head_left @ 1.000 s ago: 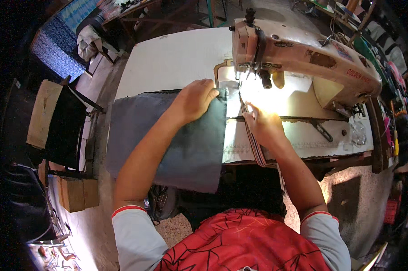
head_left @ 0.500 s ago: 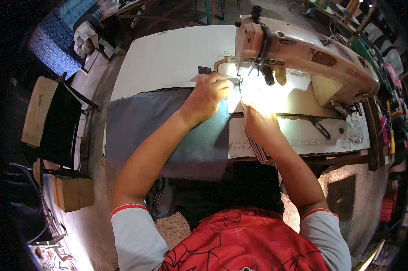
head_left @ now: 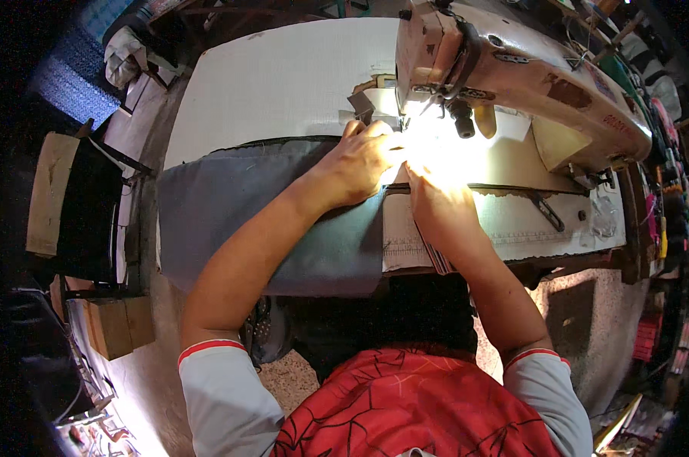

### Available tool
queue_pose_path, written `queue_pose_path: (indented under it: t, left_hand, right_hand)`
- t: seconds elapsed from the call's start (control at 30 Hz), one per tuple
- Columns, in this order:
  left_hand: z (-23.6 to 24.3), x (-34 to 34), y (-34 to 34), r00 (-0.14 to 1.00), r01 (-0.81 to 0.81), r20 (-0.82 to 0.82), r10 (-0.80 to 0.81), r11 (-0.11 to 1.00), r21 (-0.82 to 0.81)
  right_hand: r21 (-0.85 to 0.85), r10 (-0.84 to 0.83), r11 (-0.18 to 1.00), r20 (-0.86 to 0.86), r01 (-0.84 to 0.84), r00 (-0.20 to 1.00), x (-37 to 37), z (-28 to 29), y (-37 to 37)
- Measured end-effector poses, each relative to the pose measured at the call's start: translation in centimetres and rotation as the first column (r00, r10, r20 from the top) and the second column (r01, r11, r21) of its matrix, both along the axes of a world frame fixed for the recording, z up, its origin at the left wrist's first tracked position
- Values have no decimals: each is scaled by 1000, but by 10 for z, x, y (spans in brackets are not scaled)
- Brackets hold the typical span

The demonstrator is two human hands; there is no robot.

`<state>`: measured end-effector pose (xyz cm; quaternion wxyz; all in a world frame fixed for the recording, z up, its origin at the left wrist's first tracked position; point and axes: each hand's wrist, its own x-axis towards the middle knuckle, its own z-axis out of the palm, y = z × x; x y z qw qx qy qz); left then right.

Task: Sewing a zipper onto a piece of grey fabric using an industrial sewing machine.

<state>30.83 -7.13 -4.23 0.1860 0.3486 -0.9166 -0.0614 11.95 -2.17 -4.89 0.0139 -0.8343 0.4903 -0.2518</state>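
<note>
A large grey-blue cloth [head_left: 230, 221] lies over the left of the white table and droops past its front edge. My left hand [head_left: 363, 161] rests on its right part, fingers curled and pinching at the cloth beside the sewing machine's needle. Close by, my right hand [head_left: 442, 204] is closed under the glare, with its fingertips near the left ones; what they grip is washed out. The worn, pale sewing machine [head_left: 504, 84] stands over both hands, its lamp hiding the needle area. A small dark strip [head_left: 362, 107] sticks up just beyond my left fingers.
The white table top [head_left: 283, 76] spreads to the left and back. A ruler scale [head_left: 512, 238] runs along the front right, with a dark metal piece [head_left: 546, 212] and a clear plastic bag [head_left: 604, 217] nearby. A chair [head_left: 78, 206] and a cardboard box [head_left: 120, 324] stand left.
My view has shifted, so the table and machine sit higher in it. My left hand's fingers look more bent, and the small dark strip stands at a different angle. Both hands stay by the needle.
</note>
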Motion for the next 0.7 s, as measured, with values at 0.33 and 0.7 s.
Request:
queue_pose_path:
  t: [0.33,0.7]
  left_hand:
    - [-9,4,5,1000,3,-26,-3,1000,-8]
    - [-9,3,8,999,-1,-34,1,1000,7]
  right_hand:
    - [428,-110,899,20,91,994,-2,21,39]
    - [231,-31,972,-66,46,997,-8,9,40]
